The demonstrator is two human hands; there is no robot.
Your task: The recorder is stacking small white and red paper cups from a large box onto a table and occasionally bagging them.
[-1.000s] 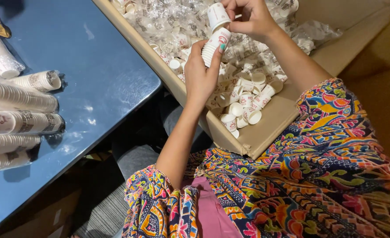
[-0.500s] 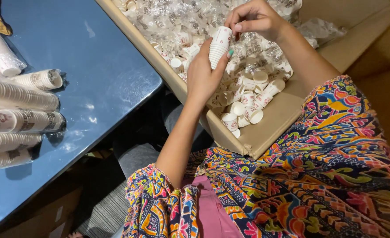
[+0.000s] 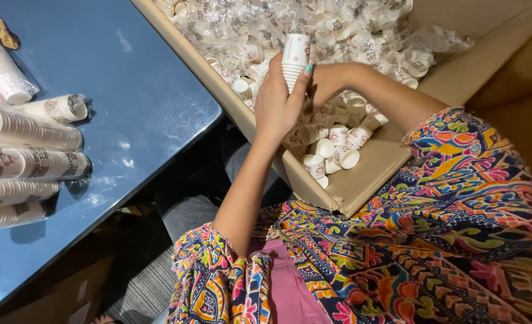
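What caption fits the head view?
Both hands hold a stack of paper cups above a cardboard box of loose cups.

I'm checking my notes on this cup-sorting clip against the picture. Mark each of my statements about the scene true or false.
1. Both hands hold one stack of small paper cups over the cardboard box. True: the left hand grips its lower part and the right hand meets it from the other side.
2. The box is empty. False: it holds loose cups and plastic-wrapped ones.
3. Wrapped cup stacks lie on their sides on the blue table. True.
4. The table is red. False: it is blue.
5. The sleeves are plain white. False: they are multicoloured and patterned.
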